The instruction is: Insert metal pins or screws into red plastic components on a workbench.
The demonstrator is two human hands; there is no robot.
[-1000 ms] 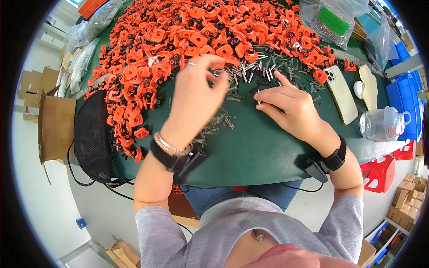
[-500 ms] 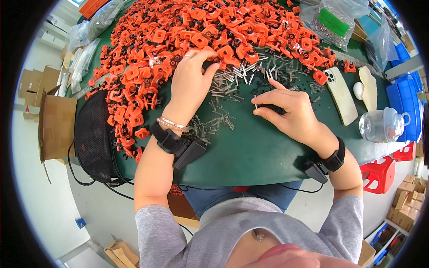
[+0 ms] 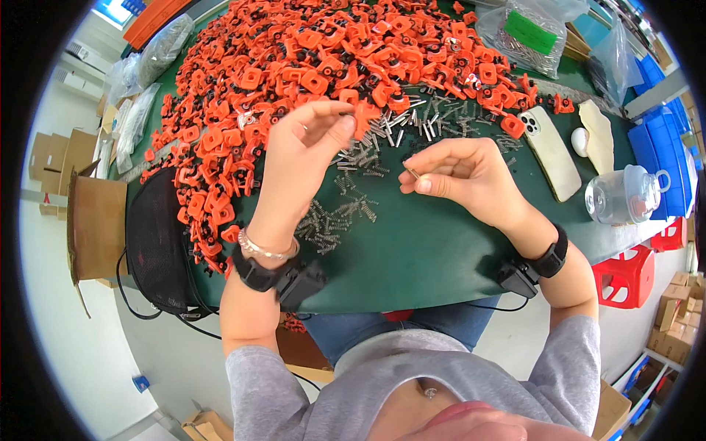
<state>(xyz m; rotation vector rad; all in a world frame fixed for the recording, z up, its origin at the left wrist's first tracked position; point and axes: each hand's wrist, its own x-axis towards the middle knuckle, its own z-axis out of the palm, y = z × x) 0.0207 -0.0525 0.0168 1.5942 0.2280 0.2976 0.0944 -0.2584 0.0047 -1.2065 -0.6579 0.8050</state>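
My left hand (image 3: 303,151) pinches an orange plastic part (image 3: 365,117) between thumb and fingers, raised at the near edge of the big heap of orange parts (image 3: 287,55). To the right, my right hand (image 3: 474,176) is closed with a thin metal pin (image 3: 414,173) at its fingertips. Beyond and between the hands lie loose metal pins (image 3: 401,125) and small black pieces, partly hidden by my right hand. Small coil springs (image 3: 323,228) are scattered on the green tabletop (image 3: 401,253) beside my left wrist.
A black mesh bag (image 3: 158,242) stands at the left edge. At the right are a phone (image 3: 551,154), a clear plastic jar (image 3: 618,197) and blue bins (image 3: 662,169). A plastic bag of metal pins (image 3: 523,44) lies at the back right. Black devices are strapped to both wrists.
My left hand has lifted an orange part off the heap's edge and drawn it nearer. My right hand has shifted slightly left, its fingers closing in; the pin has turned from upright to slanted.
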